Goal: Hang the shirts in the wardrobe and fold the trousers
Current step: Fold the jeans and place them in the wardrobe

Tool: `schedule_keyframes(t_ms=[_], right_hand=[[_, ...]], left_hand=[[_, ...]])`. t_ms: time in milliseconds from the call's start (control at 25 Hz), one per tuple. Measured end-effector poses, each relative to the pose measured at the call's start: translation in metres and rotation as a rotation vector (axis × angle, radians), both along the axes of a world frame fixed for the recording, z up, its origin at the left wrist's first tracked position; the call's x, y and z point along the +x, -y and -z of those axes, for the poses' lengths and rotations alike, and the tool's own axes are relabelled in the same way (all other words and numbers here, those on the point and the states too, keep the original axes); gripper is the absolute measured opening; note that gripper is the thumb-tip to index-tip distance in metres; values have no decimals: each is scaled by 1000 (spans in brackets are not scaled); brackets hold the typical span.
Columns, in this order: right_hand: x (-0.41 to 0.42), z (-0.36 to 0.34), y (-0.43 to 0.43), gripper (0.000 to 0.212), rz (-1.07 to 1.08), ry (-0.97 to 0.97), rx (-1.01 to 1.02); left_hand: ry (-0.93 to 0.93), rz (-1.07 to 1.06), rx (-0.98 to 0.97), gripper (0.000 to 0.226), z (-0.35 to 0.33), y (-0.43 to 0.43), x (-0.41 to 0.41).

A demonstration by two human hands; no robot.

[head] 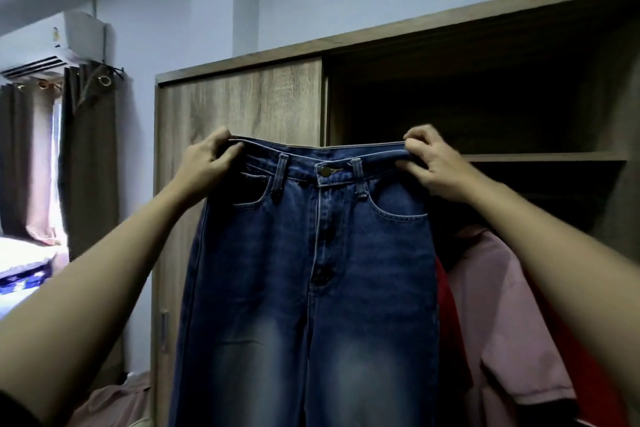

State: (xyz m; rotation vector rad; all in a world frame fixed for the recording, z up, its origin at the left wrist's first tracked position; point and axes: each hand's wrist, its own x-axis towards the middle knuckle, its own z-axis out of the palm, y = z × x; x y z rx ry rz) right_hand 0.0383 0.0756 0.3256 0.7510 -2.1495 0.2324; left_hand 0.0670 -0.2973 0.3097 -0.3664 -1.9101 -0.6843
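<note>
The blue jeans (311, 253) hang full length, front facing, before the wooden wardrobe (242, 104), held up by the waistband. The left hand (204, 163) and right hand (436, 166) each pinch a waistband corner between thumb and curled fingers. Denim is likely heavy, limp and grippy, so the waistband corners suit folding; shirts (485, 305) hang just right of the jeans.

So the brown wood-grain wardrobe (242, 107) has its left sliding door shut and its right side open, with one horizontal wooden shelf (543, 157) running across the dark inside, honestly too dark to tell if anything sits on it. Below that shelf a dusty pink short-sleeved shirt (491, 305) hangs right beside a red garment (599, 399). Far left there's a bed with white and blue bedding (20, 270).
</note>
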Motion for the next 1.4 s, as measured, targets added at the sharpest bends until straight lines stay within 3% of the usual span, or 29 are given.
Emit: schedule_keyframes(t_ms=[120, 280, 360, 440, 600, 720, 840, 960, 1160, 1240, 1280, 1400], right_hand=[[-2, 12, 25, 7, -220, 9, -408], [-10, 14, 44, 37, -296, 56, -751], [-20, 16, 41, 30, -310, 80, -735], [-22, 15, 40, 20, -354, 120, -701], [-18, 16, 48, 18, -731, 470, -867], [-29, 36, 58, 25, -543, 682, -992], [-52, 62, 79, 30, -255, 863, -1108], [-56, 66, 108, 38, -98, 752, -1149], [-35, 45, 158, 42, -94, 514, -916], [-29, 43, 167, 47, -214, 552, -959], [-24, 40, 168, 56, -338, 661, -1037], [-15, 33, 156, 104, -763, 1082, -1050]], left_hand=[[-90, 72, 143, 15, -5, 3, -6], [25, 345, 272, 13, -9, 16, -2], [111, 392, 227, 3, -6, 22, 7], [115, 367, 183, 14, -9, 26, 12], [174, 558, 316, 22, -4, 29, 8], [400, 589, 472, 18, 17, 33, -9], [606, 276, 618, 29, 37, 18, -31], [511, -122, 524, 36, 36, -21, -42], [312, -114, 472, 48, 18, -90, -36], [320, -55, 510, 55, 17, -103, -35], [342, 3, 535, 62, 17, -104, -34], [452, 324, 535, 92, 19, -93, -36]])
